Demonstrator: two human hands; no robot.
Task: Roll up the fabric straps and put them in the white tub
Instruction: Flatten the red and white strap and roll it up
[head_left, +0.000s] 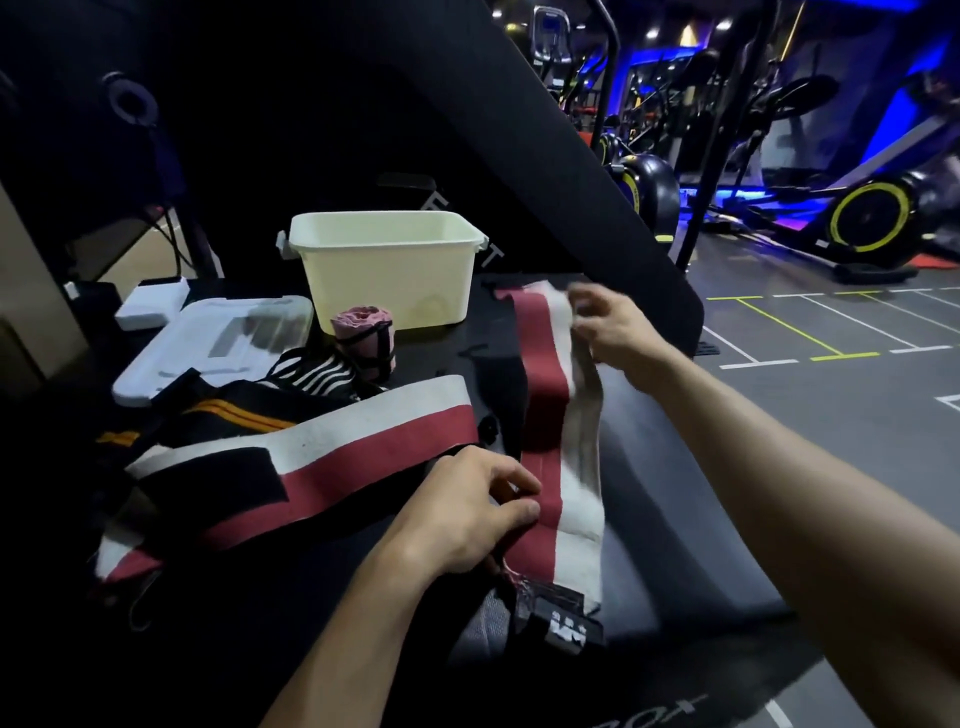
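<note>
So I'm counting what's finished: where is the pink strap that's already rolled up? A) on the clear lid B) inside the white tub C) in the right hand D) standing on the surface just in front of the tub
D: the rolled pink strap stands upright on the dark surface in front of the white tub, beside the clear lid, not inside the tub.

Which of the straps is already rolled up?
The pink strap standing just in front of the white tub; the red-and-white strap and the others lie unrolled.
</note>
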